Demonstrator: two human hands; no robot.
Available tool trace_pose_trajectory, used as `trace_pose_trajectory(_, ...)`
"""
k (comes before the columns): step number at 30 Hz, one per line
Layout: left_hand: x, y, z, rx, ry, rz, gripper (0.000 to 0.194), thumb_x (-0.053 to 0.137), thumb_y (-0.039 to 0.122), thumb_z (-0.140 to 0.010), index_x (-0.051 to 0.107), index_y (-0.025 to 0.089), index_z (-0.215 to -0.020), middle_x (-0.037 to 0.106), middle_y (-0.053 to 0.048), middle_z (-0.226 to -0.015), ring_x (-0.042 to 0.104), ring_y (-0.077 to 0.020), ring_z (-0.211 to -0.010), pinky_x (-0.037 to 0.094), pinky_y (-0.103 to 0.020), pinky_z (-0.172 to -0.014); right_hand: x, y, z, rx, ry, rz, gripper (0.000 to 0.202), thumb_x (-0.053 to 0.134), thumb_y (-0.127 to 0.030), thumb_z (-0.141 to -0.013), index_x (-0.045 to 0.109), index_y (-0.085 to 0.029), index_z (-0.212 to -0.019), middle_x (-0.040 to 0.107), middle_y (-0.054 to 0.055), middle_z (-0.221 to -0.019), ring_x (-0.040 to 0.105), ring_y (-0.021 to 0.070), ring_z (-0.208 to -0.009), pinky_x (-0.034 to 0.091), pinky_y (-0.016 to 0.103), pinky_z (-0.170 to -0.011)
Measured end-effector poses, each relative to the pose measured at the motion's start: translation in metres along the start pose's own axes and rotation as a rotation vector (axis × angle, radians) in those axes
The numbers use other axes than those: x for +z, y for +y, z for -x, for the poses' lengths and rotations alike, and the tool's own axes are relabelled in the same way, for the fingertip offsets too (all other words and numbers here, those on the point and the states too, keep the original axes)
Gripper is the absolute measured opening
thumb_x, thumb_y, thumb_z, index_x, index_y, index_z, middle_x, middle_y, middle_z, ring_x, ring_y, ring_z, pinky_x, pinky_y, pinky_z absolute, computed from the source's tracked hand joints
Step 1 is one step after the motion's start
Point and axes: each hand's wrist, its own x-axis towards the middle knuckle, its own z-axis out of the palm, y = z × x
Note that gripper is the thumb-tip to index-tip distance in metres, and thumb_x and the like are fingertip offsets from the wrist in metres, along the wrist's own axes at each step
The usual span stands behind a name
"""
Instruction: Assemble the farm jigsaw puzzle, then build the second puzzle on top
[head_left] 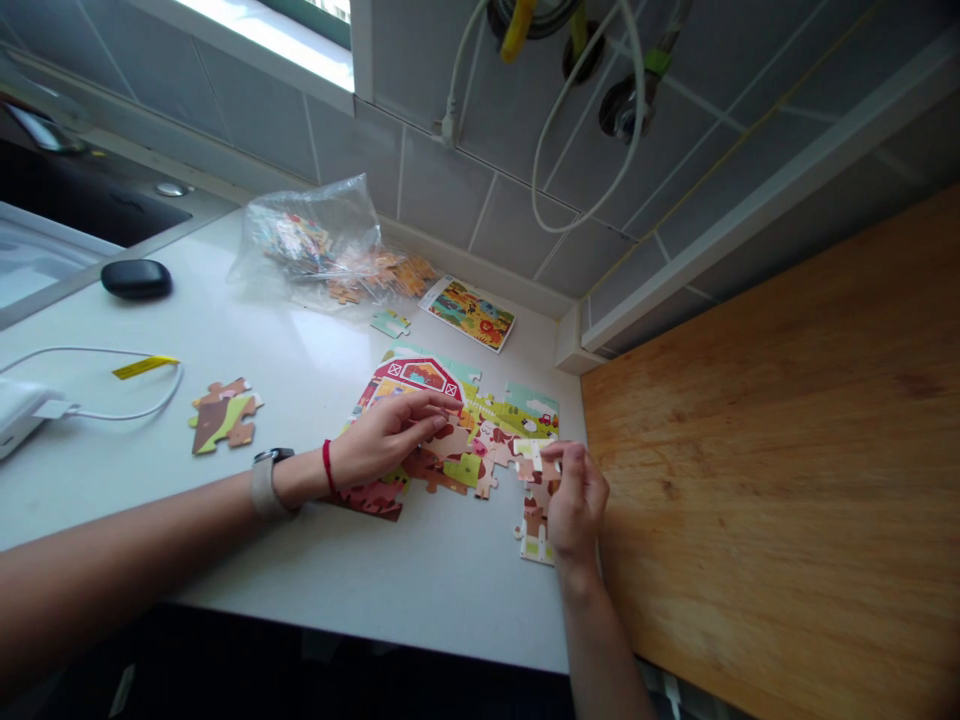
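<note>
A partly joined farm jigsaw puzzle (484, 400) with a red barn and a cow lies on the white countertop. My left hand (394, 435) rests over its left part, fingers stretched out and holding nothing, hiding some of the picture. At the puzzle's lower right, my right hand (579, 500) has its fingers closed at the edge of a puzzle piece (529, 462) with a pale fence on it. Below this piece is a brown-animal section (535, 512), partly covered by that hand. Loose brown and green pieces (225, 415) lie joined at the left.
Behind the puzzle are a loose teal piece (391, 322), a picture card (472, 313) and a clear plastic bag (307, 240) of pieces. A black mouse (136, 279) and white cable (124, 413) lie left. A wooden panel (772, 430) borders the right side.
</note>
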Motion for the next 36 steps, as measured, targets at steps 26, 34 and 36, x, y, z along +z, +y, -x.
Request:
trace_pose_trajectory(26,0.0011,-0.0011,-0.0006,0.075,0.004,-0.06,0.032,0.06,0.041,-0.102,0.072,0.018,-0.12,0.077,-0.009,-0.12,0.075,-0.0203,-0.102,0.065,-0.036,-0.093,-0.0022,0.0059,0.001,-0.071,-0.228,0.151,0.04,0.068,-0.048,-0.094,0.067,-0.018,-0.068,0.057,-0.002,-0.059,0.05,0.0131,-0.054,0.041,0.025,-0.053)
trace_pose_trajectory(34,-0.0002,0.0,-0.0006,0.104,0.003,-0.126,0.031,0.059,0.039,-0.102,0.073,0.018,-0.12,0.075,-0.011,-0.126,0.074,-0.0218,-0.108,0.063,-0.037,-0.096,-0.0042,0.0066,0.0014,-0.107,-0.24,0.269,0.056,0.061,-0.053,-0.097,0.052,-0.02,-0.052,0.037,-0.005,-0.048,0.033,0.01,-0.046,0.026,0.026,-0.046)
trace_pose_trajectory(36,-0.0003,-0.0005,-0.0009,0.108,0.003,-0.129,0.031,0.057,0.038,-0.103,0.073,0.018,-0.12,0.075,-0.011,-0.126,0.074,-0.0216,-0.108,0.063,-0.036,-0.096,-0.0042,0.0055,0.0017,-0.088,-0.24,0.249,0.055,0.06,-0.055,-0.097,0.057,-0.019,-0.055,0.042,-0.004,-0.048,0.036,0.0109,-0.046,0.028,0.026,-0.046)
